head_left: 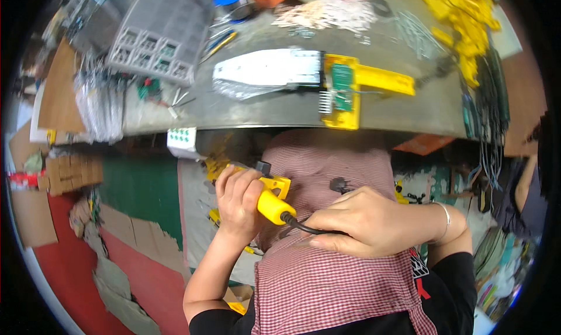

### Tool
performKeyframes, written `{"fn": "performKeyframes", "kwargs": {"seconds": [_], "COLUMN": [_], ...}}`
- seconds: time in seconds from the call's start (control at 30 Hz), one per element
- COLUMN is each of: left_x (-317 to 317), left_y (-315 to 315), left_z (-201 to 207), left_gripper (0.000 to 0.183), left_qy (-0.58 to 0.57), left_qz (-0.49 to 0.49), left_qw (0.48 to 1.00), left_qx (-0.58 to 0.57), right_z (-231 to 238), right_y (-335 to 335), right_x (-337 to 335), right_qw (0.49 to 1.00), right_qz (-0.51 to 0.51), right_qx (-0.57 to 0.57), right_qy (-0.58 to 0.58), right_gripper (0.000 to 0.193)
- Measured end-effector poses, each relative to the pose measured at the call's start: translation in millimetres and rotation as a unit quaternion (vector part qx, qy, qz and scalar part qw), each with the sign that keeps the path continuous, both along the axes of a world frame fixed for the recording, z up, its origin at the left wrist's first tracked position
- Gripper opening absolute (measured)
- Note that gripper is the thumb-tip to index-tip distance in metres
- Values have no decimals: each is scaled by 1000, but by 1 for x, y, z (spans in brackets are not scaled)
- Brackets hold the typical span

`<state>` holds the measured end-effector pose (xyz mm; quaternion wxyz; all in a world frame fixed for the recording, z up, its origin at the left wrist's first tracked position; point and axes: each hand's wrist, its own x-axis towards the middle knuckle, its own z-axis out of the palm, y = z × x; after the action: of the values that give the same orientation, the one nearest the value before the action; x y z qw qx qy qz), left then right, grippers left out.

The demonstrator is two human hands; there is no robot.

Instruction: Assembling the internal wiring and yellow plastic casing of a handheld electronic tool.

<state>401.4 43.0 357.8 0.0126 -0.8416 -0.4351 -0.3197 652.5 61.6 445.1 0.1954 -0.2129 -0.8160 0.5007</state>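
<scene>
Plainly, the left hand grasps a yellow handheld tool. The right hand pinches its black cord near the tool's end.

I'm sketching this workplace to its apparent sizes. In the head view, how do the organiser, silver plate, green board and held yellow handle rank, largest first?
1. Organiser
2. Silver plate
Unranked: yellow handle and green board; the left hand covers part of the handle, making their order unsure.
</scene>
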Motion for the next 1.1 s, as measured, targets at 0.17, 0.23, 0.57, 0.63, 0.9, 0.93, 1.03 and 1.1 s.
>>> {"fn": "performKeyframes", "kwargs": {"seconds": [0.17,0.23,0.57,0.63,0.9,0.93,1.03,1.1], "left_x": [-15,-20,-232,-291,-390,-400,-412,-415], "left_y": [-14,-30,-94,-79,-39,-40,-40,-44], "left_z": [5,1,-64,-80,-239,-264,-346,-381], "left_gripper": [42,32,11,10,19,21,22,29], "left_qy": [-143,-200,-365,-414,-449,-429,-407,-243], "left_qz": [30,53,517,526,548,545,541,561], "left_qw": [984,971,758,717,629,644,654,675], "left_qx": [-101,-118,-158,-191,-320,-324,-337,-413], "right_z": [-20,-25,-2,5,2,1,-6,-5], "right_y": [27,30,81,79,68,68,69,66], "right_x": [-72,-97,-129,-121,-74,-68,-58,-48], "right_qw": [995,993,994,980,924,921,911,909], "right_qz": [15,65,-65,-183,-379,-385,-405,-410], "right_qx": [-94,-89,17,-3,-7,-6,34,34], "right_qy": [-16,-49,-87,-83,-51,-53,-75,-65], "right_gripper": [19,22,27,19,16,16,15,15]}}
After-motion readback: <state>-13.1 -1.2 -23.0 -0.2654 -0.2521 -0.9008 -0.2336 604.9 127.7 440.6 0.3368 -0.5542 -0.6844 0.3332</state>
